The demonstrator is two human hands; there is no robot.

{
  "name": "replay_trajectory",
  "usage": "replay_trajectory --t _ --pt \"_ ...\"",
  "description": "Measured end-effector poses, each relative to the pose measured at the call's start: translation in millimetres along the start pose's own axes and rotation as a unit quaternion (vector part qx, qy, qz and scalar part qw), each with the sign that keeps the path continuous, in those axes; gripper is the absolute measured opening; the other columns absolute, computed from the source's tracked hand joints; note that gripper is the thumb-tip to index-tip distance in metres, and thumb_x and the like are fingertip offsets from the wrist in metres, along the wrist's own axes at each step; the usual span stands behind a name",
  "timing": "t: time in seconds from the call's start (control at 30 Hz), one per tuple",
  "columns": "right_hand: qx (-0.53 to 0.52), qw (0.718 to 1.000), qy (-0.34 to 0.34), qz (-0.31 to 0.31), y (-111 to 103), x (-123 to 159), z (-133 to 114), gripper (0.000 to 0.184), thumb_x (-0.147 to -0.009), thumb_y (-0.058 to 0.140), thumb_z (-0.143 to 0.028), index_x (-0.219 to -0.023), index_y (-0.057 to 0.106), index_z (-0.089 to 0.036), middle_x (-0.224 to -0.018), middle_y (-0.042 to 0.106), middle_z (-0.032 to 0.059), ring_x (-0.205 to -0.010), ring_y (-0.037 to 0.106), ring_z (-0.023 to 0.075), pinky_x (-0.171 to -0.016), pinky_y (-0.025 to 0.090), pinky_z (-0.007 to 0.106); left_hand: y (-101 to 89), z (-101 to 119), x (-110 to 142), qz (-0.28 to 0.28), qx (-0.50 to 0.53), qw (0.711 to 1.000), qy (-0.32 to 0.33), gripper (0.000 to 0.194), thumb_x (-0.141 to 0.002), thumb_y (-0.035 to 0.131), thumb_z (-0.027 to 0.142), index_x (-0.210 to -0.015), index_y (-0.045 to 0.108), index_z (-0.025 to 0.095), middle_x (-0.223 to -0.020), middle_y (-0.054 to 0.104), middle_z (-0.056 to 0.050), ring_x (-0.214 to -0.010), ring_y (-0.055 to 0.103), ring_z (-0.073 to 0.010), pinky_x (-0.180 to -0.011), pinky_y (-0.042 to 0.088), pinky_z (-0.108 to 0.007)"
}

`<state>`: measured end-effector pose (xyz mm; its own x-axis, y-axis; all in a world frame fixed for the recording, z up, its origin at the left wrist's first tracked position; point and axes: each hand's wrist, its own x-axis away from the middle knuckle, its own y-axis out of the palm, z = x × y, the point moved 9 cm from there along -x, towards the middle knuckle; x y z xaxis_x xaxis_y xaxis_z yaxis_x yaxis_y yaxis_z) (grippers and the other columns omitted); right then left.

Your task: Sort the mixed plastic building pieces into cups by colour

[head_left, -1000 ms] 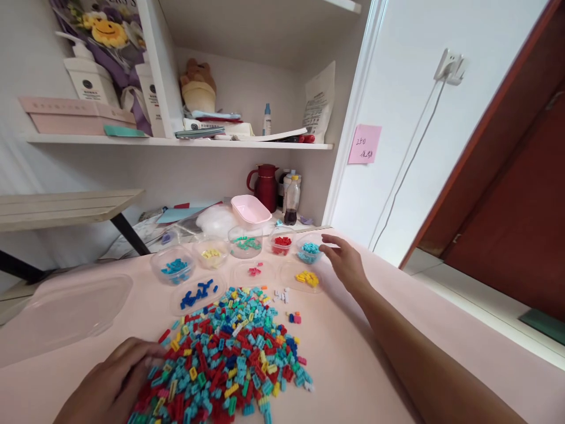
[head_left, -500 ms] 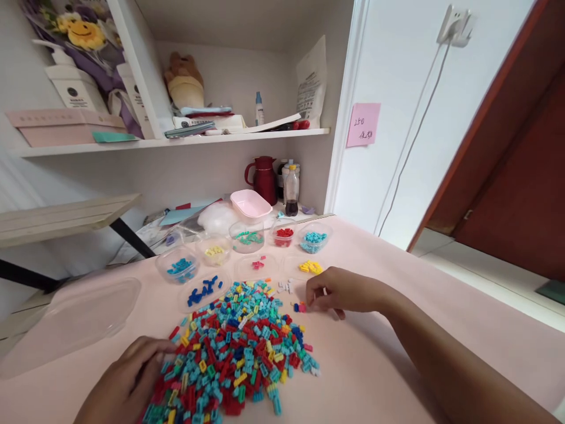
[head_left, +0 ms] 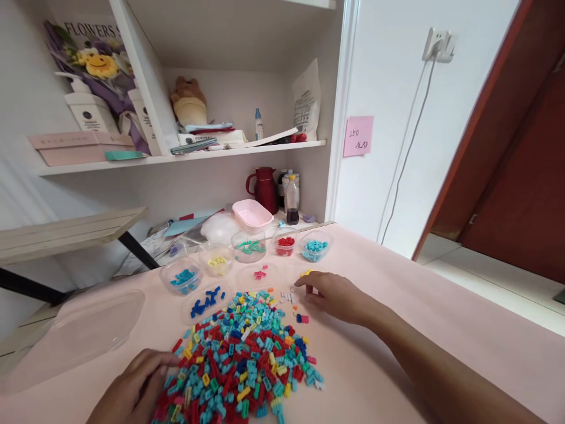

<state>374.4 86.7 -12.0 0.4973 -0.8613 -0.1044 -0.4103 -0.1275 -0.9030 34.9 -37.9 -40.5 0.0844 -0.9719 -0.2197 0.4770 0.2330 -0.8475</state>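
My left hand (head_left: 135, 386) rests at the left edge of a big heap of small toy building bricks (head_left: 247, 359), index finger stretched out over its rim, nothing seen in it. Beyond the heap, my right hand (head_left: 333, 297) hovers low over the table, index finger extended and the others loosely bent. Its fingertip is close to a few white bricks (head_left: 288, 298); whether it touches one I cannot tell. It partly covers the yellow bricks (head_left: 306, 273) on a clear lid. Dark blue and pink bricks (head_left: 302, 318) lie just below this hand.
Clear tubs hold sorted bricks: light blue (head_left: 315, 249), red (head_left: 286, 244), green (head_left: 249, 248), pale yellow (head_left: 217, 262) and blue (head_left: 182, 280). Lids carry dark blue bricks (head_left: 207, 302) and pink bricks (head_left: 260, 273). A pink basin (head_left: 252, 213), red jug (head_left: 266, 191) and bottle (head_left: 292, 200) stand behind.
My right hand has moved away from the dark blue and pink bricks, up toward the white and yellow ones. The camera has tilted up slightly; my left hand stays by the heap.
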Motion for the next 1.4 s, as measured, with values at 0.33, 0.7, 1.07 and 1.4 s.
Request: replay_trajectory --t 0.33,0.7,1.07,1.4 --pt "-0.04 0.998 -0.023 -0.034 13 0 -9 0.037 -0.081 0.048 -0.024 -0.114 0.064 -0.03 -0.092 0.066 0.0031 -0.074 0.06 0.017 -0.064 0.042 0.028 2.0 0 2 -0.007 0.003 1.0 -0.004 0.026 -0.086 0.043 0.036 -0.087 0.069 0.032 -0.088 0.071 0.003 -0.088 0.068 -0.0154 -0.074 0.054 -0.022" --pt "-0.078 0.993 -0.083 -0.027 18 -1 -19 0.036 -0.084 0.049 -0.022 -0.117 0.062 -0.028 -0.107 0.059 0.0061 -0.084 0.061 0.0175 -0.076 0.048 0.031 3.4 2 4 -0.015 -0.011 1.0 -0.009 0.029 -0.088 0.039 0.036 -0.088 0.068 0.032 -0.091 0.07 0.003 -0.087 0.067 -0.0153 -0.073 0.052 -0.022" --pt "0.097 0.983 -0.138 0.065 39 -12 -52 0.035 -0.094 0.037 -0.027 -0.122 0.056 -0.024 -0.107 0.059 0.0117 -0.096 0.054 0.0233 -0.083 0.041 0.036 6.3 1 3 -0.022 -0.004 1.0 -0.002 0.029 -0.088 0.039 0.036 -0.089 0.068 0.032 -0.089 0.069 0.002 -0.088 0.067 -0.0157 -0.074 0.051 -0.023" --pt "0.015 0.989 -0.136 0.049 32 -14 -40 0.032 -0.085 0.045 -0.013 -0.107 0.065 -0.024 -0.109 0.059 0.0088 -0.095 0.057 0.0198 -0.081 0.044 0.031 0.6 5 4 -0.012 0.005 1.0 -0.003 0.028 -0.086 0.042 0.035 -0.087 0.07 0.032 -0.091 0.072 0.001 -0.087 0.068 -0.0167 -0.074 0.054 -0.024"
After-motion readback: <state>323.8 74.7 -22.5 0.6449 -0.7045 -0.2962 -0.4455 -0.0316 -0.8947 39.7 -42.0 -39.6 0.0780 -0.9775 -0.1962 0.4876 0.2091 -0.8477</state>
